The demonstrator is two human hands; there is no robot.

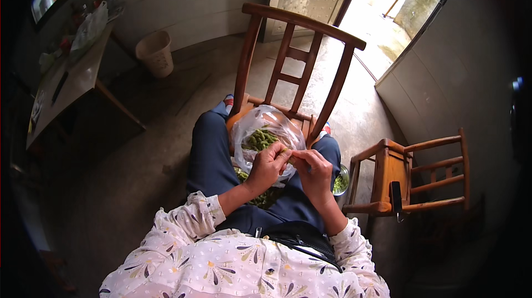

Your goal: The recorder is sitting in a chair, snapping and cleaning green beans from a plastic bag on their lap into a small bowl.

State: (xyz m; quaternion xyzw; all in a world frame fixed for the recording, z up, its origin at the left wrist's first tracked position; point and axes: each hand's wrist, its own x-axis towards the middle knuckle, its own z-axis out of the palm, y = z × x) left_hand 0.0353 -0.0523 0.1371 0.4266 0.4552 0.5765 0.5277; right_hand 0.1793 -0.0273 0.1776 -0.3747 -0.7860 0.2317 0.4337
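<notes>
My left hand (269, 166) and my right hand (314, 168) meet at the fingertips in front of me. Between them they pinch a small green bean pod (285, 150), mostly covered by the fingers. Just beyond lies a clear plastic bag (246, 127), opened out on the seat of a wooden chair (294, 77). Green bean pods (261, 139) are heaped inside the bag. Below my wrists, between my legs, more pods or husks (262, 200) show, partly hidden by my forearms. Beside my right leg is a metal bowl (346, 186) with small green pieces in it, half hidden by the knee.
At right a second wooden chair (376, 181) lies tipped, a dark phone-like object on it. A table (79, 84) with bags and bottles stands left, near a waste bin (154, 55). The chair's backrest rises ahead, before an open doorway (384, 11).
</notes>
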